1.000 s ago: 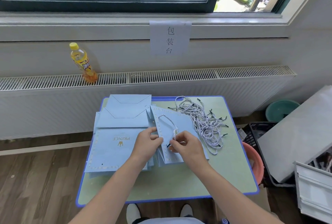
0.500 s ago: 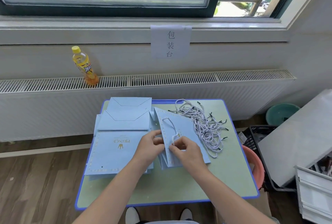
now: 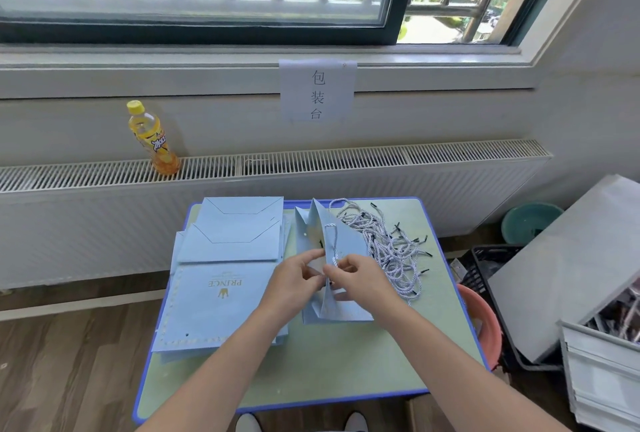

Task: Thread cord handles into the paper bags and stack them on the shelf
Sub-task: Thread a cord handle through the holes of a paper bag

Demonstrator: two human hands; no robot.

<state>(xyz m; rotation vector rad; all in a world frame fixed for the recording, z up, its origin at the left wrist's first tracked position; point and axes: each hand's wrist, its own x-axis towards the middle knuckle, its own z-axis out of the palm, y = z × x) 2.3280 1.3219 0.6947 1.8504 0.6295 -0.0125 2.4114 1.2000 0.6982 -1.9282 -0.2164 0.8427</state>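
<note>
A light blue paper bag (image 3: 341, 248) stands partly opened on its edge in the middle of the small table (image 3: 346, 369). My left hand (image 3: 294, 279) pinches the bag's upper flap from the left. My right hand (image 3: 360, 275) pinches a white-and-blue cord handle (image 3: 333, 241) that loops up along the bag's panel. A pile of loose cords (image 3: 388, 241) with black tips lies to the right. Flat blue bags (image 3: 221, 296), the top one printed with a gold crown, are stacked to the left.
An orange drink bottle (image 3: 152, 138) stands on the radiator cover behind the table. To the right sit a pink basin (image 3: 485, 324), a black crate (image 3: 485, 265), a teal bucket (image 3: 530, 222) and a white shelf unit (image 3: 602, 362). My shoes (image 3: 356, 423) show below the table edge.
The bag has been lifted from lying flat to standing open on its edge. Both hands have shifted slightly up and stay together at the cord.
</note>
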